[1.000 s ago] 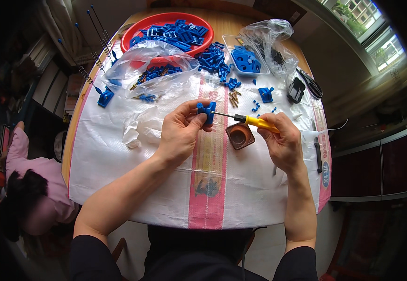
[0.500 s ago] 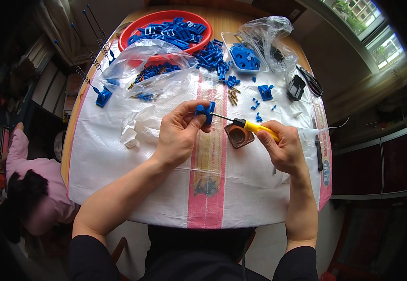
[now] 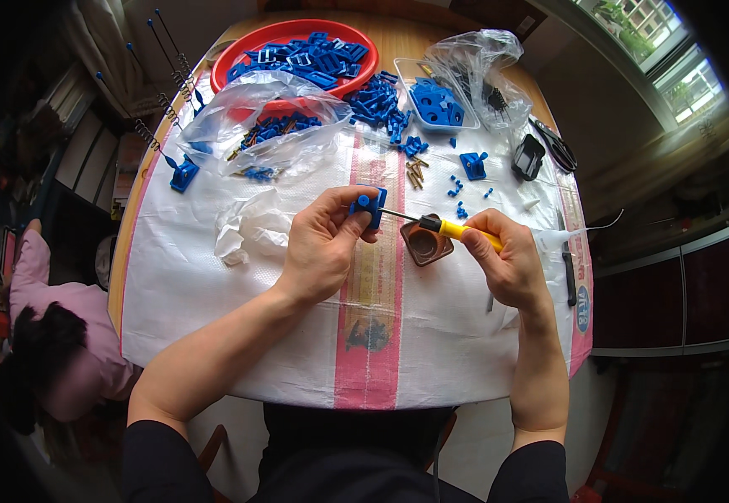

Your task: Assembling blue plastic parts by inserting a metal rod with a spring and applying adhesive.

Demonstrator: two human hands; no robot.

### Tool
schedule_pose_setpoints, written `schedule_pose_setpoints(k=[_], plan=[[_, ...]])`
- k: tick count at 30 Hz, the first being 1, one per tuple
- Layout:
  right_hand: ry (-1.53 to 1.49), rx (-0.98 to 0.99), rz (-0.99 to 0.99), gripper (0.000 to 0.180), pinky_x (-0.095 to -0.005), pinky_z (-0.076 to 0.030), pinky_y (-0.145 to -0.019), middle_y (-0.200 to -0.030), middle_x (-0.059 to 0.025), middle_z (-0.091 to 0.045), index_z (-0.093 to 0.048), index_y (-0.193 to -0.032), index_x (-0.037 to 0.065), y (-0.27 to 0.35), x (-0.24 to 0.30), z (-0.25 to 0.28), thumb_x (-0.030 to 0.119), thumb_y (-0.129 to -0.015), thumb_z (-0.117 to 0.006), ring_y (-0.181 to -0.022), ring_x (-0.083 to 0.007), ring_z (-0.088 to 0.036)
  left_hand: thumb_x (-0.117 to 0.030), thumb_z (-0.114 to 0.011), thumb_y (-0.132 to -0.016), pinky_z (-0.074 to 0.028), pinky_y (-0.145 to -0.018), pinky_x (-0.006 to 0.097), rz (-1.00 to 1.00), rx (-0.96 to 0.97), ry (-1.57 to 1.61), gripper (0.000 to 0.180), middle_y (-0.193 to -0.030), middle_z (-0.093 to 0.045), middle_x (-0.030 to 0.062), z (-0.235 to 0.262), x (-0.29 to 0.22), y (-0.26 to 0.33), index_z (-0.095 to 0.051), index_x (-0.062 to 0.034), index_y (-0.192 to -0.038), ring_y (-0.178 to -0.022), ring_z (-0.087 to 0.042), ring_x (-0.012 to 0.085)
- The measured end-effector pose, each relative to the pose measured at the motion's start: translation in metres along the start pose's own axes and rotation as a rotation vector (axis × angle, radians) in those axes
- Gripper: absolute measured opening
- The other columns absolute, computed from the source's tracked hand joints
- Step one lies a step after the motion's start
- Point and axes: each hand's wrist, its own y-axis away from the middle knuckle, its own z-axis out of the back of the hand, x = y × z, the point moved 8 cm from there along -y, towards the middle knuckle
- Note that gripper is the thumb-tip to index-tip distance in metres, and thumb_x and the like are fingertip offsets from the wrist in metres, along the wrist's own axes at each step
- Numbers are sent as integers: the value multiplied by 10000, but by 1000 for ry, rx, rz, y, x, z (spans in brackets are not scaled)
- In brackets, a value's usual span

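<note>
Between the thumb and fingers of my left hand (image 3: 321,243) is a small blue plastic part (image 3: 368,206), held up over the middle of the table. My right hand (image 3: 509,258) grips the yellow handle of a screwdriver (image 3: 475,235). Its thin metal shaft points left, and the tip meets the right side of the blue part; the exact contact point is too small to make out. Below the shaft stands a small brown square dish (image 3: 426,246). Crumpled white paper (image 3: 251,228) lies beside my left hand.
Blue parts fill a red basin (image 3: 368,74) and a clear tub (image 3: 438,120) at the back. A plastic bag (image 3: 205,117) holds more pieces. Brass screws (image 3: 416,173), scissors (image 3: 555,144), a black box (image 3: 529,157) and a dropper bottle (image 3: 552,241) lie about. A person in pink (image 3: 75,335) is at left.
The blue part has tilted slightly in my left fingers, and the screwdriver has shifted a little with it. Both hands keep their grip.
</note>
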Motion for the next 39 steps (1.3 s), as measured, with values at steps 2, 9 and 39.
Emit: schedule_pose_setpoints(k=[2, 9, 39], plan=[[-27, -9, 8, 243, -264, -379, -514, -639, -57, -591, -629, -879, -15, 0, -3, 0, 220, -938, -646, -557, -96, -484, 0, -569, -948, -540, -768, 259, -4, 5, -11, 253, -922, -668, 58, 0, 0, 0, -599, -18, -1199, -817, -631, 112], [-44, -34, 20, 241, -251, -366, -519, -626, -38, -564, -635, -870, -14, -3, -7, 5, 217, -938, -642, -573, -77, -467, -24, -565, -957, -538, -750, 265, 27, -1, 120, 253, -960, -654, 62, -2, 4, -4, -586, -29, -1209, -813, -637, 125], [612, -329, -302, 245, -442, -515, -787, -899, -194, -701, -688, -1025, 22, 2, -46, 44, 200, -866, -630, -839, -359, -679, -33, -578, -951, -570, -648, 258, 200, 89, 324, 150, -974, -634, 119, -7, 17, -2, -561, -39, -1101, -797, -683, 175]])
